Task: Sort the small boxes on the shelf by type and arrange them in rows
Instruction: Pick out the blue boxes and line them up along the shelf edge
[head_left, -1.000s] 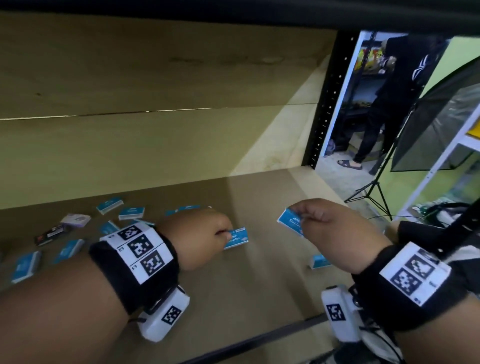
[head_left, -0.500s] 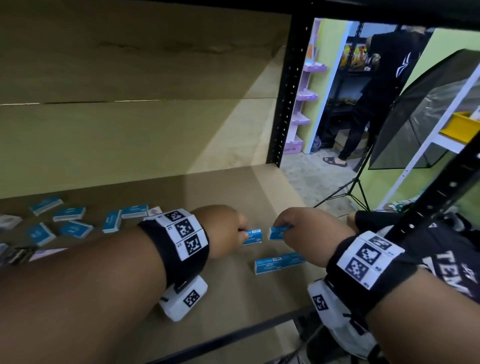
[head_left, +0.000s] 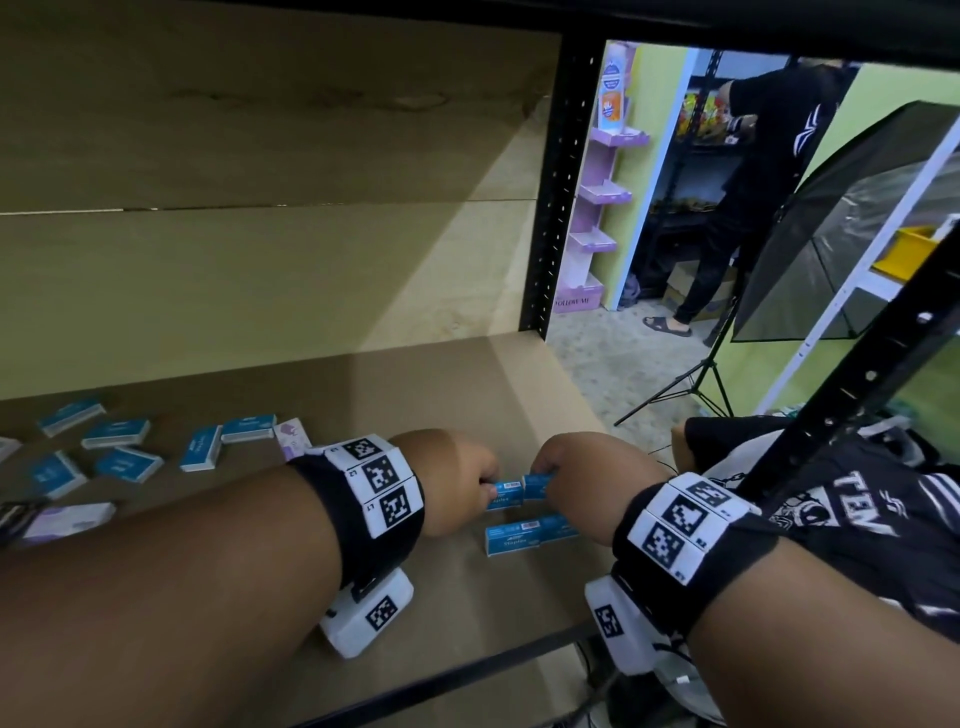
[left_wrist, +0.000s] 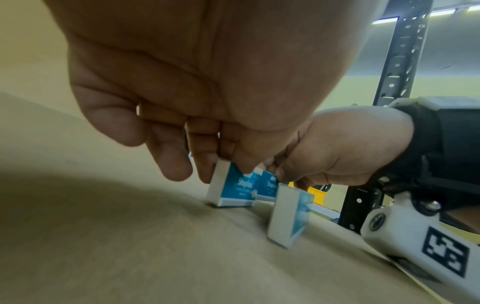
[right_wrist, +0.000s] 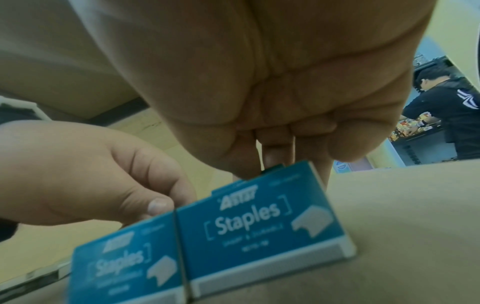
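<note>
Brown shelf board (head_left: 291, 670) is shown with loose blue boxes (head_left: 124, 462) scattered at the far left. Near the front edge, one upright staple box (head_left: 505, 493) is pinched by the left hand (head_left: 452, 480), and a second box (head_left: 535, 486), touching it, is pinched by the right hand (head_left: 587, 483). Just in front, two more boxes (head_left: 530, 535) stand side by side.

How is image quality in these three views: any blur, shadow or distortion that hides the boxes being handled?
Head view: sharp, wide-angle bending at the edges; the shelf lies half in shadow, the left hand and right hand legible. Left wrist view: the palm fills the top, the nearest staple box smeared. Right wrist view: front staple boxes soft but readable, with a blue-green cast.
</note>
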